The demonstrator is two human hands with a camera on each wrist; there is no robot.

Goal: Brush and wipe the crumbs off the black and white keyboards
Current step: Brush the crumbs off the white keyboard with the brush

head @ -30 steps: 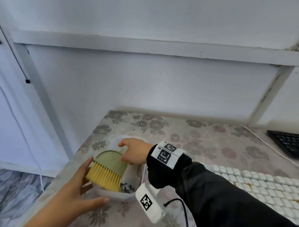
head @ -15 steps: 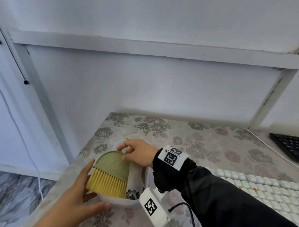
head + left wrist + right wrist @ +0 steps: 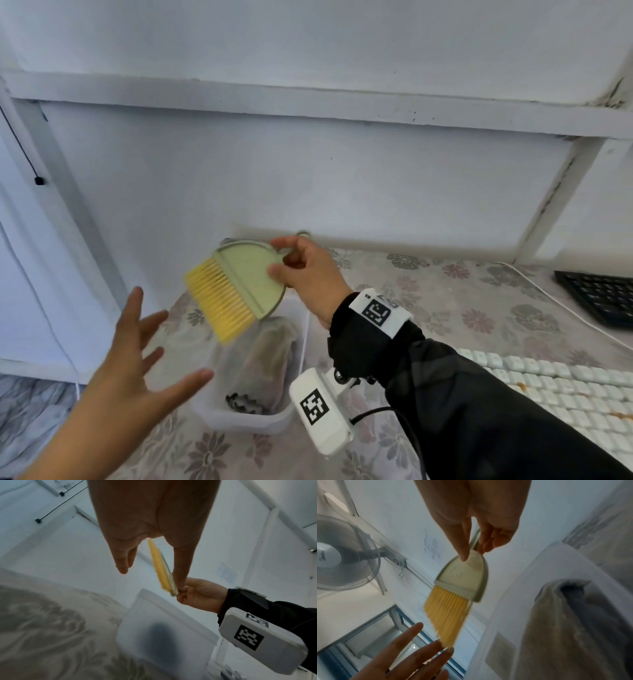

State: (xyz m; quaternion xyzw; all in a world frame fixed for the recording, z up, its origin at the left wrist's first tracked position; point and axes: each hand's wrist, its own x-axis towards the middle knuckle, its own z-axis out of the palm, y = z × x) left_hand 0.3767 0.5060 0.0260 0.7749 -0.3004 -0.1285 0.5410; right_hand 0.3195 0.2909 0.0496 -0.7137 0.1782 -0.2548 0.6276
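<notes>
So far we have only the brush (image 3: 236, 291) in hand: our right hand (image 3: 308, 274) pinches its green handle above the plastic tub (image 3: 246, 416), while our left hand (image 3: 137, 359) hovers beside the bristles, fingers spread, holding nothing. Orange crumbs sit on the white keyboard (image 3: 565, 387); the black keyboard (image 3: 603, 294) lies beyond, and both await brushing and wiping.

brush (image 3: 239, 284) lifted clear of tub (image 3: 239, 416) | right hand (image 3: 308, 274) raised | left hand (image 3: 137, 359) released tub
</notes>
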